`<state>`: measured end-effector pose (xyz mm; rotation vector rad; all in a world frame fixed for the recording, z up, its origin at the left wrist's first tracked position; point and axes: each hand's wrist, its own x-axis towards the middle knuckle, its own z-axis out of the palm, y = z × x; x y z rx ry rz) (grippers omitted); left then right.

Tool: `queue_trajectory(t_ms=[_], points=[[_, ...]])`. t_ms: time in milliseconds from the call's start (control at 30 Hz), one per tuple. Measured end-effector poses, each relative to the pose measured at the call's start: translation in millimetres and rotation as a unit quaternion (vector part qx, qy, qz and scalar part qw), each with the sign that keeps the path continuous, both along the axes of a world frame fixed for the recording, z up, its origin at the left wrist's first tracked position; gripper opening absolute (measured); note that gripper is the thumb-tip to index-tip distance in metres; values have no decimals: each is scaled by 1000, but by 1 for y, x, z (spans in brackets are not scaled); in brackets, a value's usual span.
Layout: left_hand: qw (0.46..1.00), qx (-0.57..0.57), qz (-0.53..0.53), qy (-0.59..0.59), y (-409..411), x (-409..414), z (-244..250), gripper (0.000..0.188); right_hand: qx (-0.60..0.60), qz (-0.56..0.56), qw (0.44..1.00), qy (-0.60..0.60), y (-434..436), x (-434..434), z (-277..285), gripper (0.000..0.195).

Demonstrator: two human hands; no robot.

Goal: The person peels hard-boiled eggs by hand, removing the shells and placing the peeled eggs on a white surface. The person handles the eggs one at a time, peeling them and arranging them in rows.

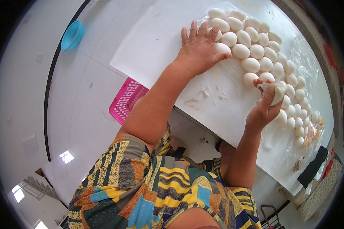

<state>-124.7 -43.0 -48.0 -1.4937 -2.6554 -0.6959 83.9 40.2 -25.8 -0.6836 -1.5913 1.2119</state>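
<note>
White eggs (256, 51) lie close together in a curved band over clear plastic film (299, 54) on a white table. My left hand (200, 45), palm down with its fingers spread, rests at the left edge of the band, touching eggs there; its palm hides what is beneath. Near the middle of the band, my right hand (268, 100) is closed around a crumpled white cloth (279, 91). Whether an egg is inside the cloth cannot be told. Bits of white debris (206, 91) and a brownish smear (191, 102) mark the tabletop (218, 114) between my arms.
A pink plastic basket (121, 104) is below the table's left edge, partly behind my left arm. A blue plastic basin (72, 35) stands on the floor at upper left. A black object (313, 167) lies at the table's right corner, beside a patterned cushion (326, 183).
</note>
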Motion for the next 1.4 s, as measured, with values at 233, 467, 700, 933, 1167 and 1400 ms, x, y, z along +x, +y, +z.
queue_trajectory(t_ms=[233,467,700,933,1167,1400], points=[[994,41,-88,45,-2,24,0,89,154,56,979,-123,-6,-2,-1,17],[990,7,-95,107,-2,26,-12,81,204,77,961,-170,-9,-4,-6,25],[986,86,-139,34,-13,37,9,74,107,57,987,-105,-6,-2,1,14],[964,40,-261,2,-20,89,10,81,-37,-56,993,100,23,9,9,24],[951,-74,-299,40,-28,123,-3,78,-88,-81,984,129,35,19,7,26],[958,-51,-279,51,-23,121,-12,71,-99,-88,985,109,33,16,6,28]])
